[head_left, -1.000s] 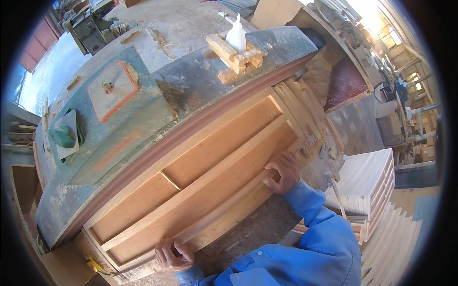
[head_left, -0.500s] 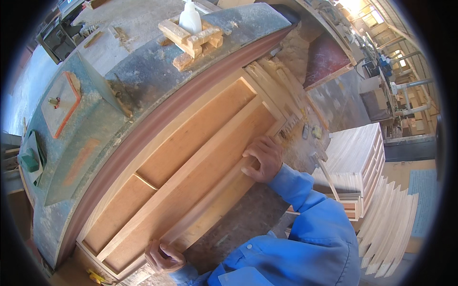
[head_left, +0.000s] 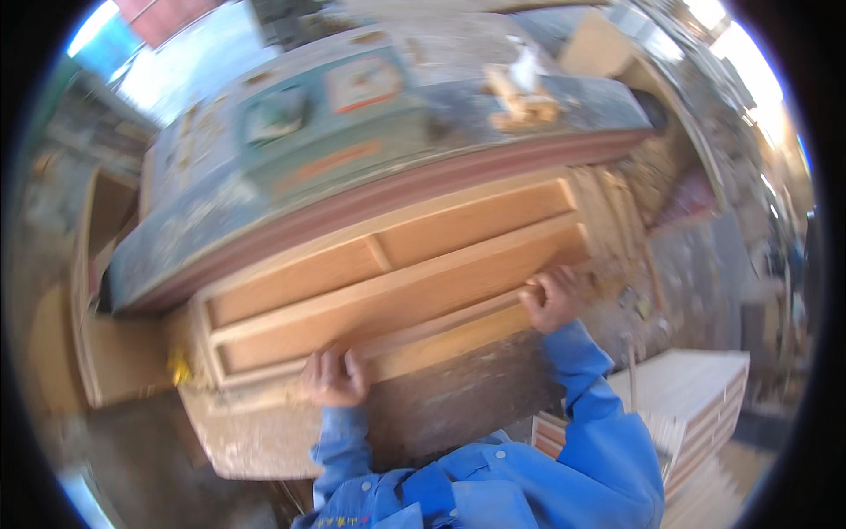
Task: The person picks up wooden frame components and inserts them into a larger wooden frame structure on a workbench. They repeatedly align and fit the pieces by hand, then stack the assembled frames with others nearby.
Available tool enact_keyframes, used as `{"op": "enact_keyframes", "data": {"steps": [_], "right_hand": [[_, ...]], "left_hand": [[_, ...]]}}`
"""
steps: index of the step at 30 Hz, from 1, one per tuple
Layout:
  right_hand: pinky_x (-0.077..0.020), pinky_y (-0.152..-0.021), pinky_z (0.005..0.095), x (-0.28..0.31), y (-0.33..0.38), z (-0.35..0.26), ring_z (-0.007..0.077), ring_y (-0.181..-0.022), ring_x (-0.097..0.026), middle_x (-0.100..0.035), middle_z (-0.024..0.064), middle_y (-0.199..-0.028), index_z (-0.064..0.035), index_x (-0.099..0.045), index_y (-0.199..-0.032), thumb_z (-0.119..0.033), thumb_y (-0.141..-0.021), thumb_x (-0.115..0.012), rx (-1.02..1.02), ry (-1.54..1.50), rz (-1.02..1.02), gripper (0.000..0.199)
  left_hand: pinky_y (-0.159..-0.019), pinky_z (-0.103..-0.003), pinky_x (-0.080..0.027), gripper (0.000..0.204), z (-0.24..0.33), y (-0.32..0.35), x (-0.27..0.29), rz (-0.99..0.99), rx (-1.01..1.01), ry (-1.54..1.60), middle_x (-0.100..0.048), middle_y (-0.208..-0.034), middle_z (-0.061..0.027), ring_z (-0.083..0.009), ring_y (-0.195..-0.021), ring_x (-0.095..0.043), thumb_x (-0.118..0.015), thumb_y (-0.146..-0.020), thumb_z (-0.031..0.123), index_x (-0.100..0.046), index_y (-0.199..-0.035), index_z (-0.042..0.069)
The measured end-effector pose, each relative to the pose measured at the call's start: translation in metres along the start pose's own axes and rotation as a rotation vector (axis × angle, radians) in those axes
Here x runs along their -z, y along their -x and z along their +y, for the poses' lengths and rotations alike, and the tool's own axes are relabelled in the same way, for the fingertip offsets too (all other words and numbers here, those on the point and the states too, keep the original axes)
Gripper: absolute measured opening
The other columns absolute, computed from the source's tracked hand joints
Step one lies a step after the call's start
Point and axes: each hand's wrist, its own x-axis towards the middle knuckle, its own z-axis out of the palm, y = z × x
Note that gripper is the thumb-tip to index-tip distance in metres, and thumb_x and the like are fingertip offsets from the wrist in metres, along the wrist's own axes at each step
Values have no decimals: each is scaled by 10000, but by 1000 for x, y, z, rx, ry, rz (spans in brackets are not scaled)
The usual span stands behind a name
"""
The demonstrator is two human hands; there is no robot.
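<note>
A long wooden frame panel, divided by a lengthwise rail and a short cross strip, lies flat on the worktable. Its far edge runs along the reddish-brown belt of a long blue-green machine. My left hand is closed over the near rail toward its left part, fingers curled and somewhat blurred. Further right, my right hand grips the same rail near the panel's right end, thumb and fingers bent round the edge. The undersides of both grips are hidden.
On the machine top stand a white bottle and several wood blocks. A wooden box-like piece is at the left. Stacked pale wooden frames stand close to my right elbow. Scraps lie beyond the panel's right end.
My view has swung left, and the panel now appears closer to level. Both hands stay on its near rail. Less of the frame stack shows, and more of the machine's left end.
</note>
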Motion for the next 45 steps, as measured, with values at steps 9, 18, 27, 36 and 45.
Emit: {"op": "enact_keyframes", "data": {"steps": [9,18,27,36,45], "right_hand": [[-471,-782,477,3,1,1,345,-837,-596,-660,106,-825,-84,-644,-794,-207,-829,-671,39,89,-49,130],[-472,-899,498,-6,10,19,371,-907,-612,-667,110,-866,-95,-654,-858,-263,-904,-590,66,134,-80,186],[-489,-823,465,-5,12,28,383,-863,-618,-669,121,-899,-89,-692,-940,-299,-970,-559,60,98,-93,250],[-499,-825,438,-6,29,76,353,-914,-634,-670,160,-961,-19,-687,-1026,-269,-1004,-531,164,100,-141,295],[-494,-859,437,0,35,123,354,-941,-625,-668,181,-1011,27,-669,-1049,-243,-1029,-479,179,36,-205,330]], "left_hand": [[-672,-437,-503,162,-13,0,15,-15,-90,43,-603,-779,-104,-327,-728,-612,-711,-800,250,-650,-843,105],[-743,-440,-512,117,-113,0,60,71,-69,-53,-629,-802,-107,-338,-771,-634,-695,-777,184,-659,-844,94],[-711,-430,-534,101,-130,-10,75,75,-96,-22,-639,-799,-109,-326,-733,-644,-659,-745,146,-666,-808,67],[-715,-412,-550,132,-138,-10,74,20,-87,35,-661,-859,-107,-312,-788,-672,-679,-762,164,-666,-843,61],[-751,-410,-574,165,-141,-9,72,-1,-58,50,-666,-892,-121,-319,-852,-693,-673,-775,183,-654,-871,51]]}}
